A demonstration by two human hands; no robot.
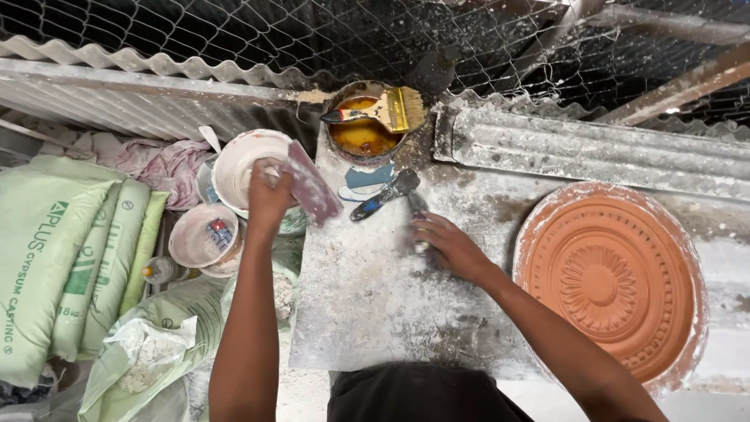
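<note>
My left hand [268,195] grips a flat, plaster-stained scraper card [311,186] and holds it over the edge of a white plastic bowl [239,166]. My right hand [448,246] rests on the plaster-crusted work board [367,297] and closes on the handle of a small tool [418,209] whose tip points away from me. A blue-handled putty knife [384,195] lies on the board between my hands. Beyond it stands a tin of orange-brown liquid [362,137] with a wide brush [383,111] laid across its rim.
A round terracotta-coloured mould with a flower relief [611,277] lies at the right. Pale green sacks [62,258] are stacked at the left, beside a small bucket [201,238]. Corrugated sheets [594,148] and wire mesh [312,31] run along the back.
</note>
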